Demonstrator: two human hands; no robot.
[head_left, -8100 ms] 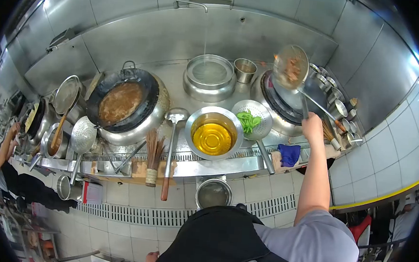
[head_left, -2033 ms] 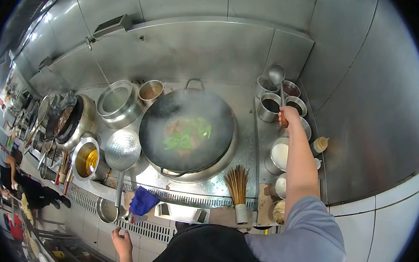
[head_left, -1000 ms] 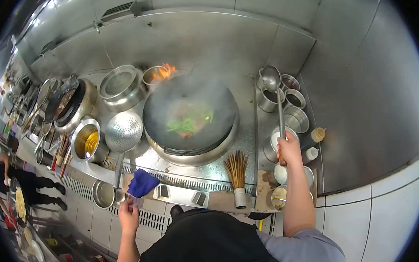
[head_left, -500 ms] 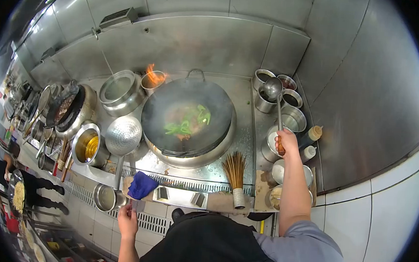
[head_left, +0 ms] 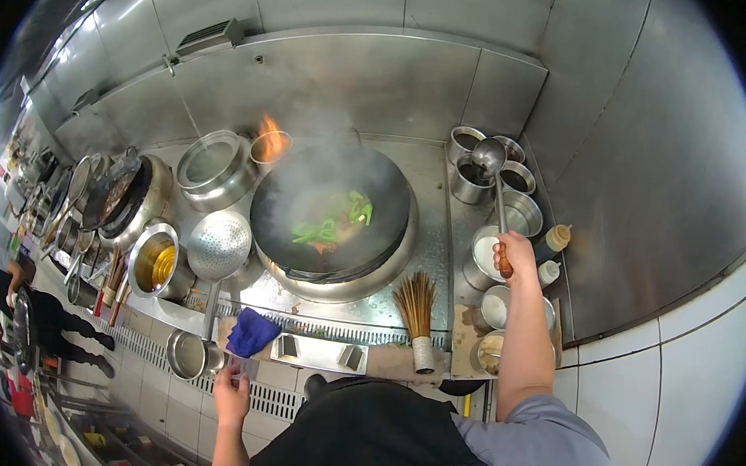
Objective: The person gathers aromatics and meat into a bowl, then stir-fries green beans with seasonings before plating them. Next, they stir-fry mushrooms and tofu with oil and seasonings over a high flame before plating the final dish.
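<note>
My right hand (head_left: 515, 255) is wrapped around the wooden end of a steel ladle (head_left: 500, 202). The ladle's bowl reaches over the sauce pots at the back right, by a pot of dark sauce (head_left: 471, 172). Green vegetable pieces and some browned bits (head_left: 332, 229) lie in the black wok (head_left: 285, 202), with steam rising off it. My left hand (head_left: 232, 393) hangs low at the stove's front edge, fingers loosely bent and apart. It is close to a small steel pot (head_left: 186, 355), and I see nothing held in it.
Flames rise from a steel pot (head_left: 270, 145) behind the wok. A perforated skimmer (head_left: 219, 245), an oil pot (head_left: 156, 261), a blue cloth (head_left: 252, 332) and a bamboo brush (head_left: 417, 317) lie along the front. Squeeze bottles (head_left: 554, 239) stand right. Another person (head_left: 60, 325) works far left.
More steam rises from the wok. The ladle's bowl has shifted slightly within the sauce pots. The fingers of my left hand have loosened a little, and the other person's pan has tilted.
</note>
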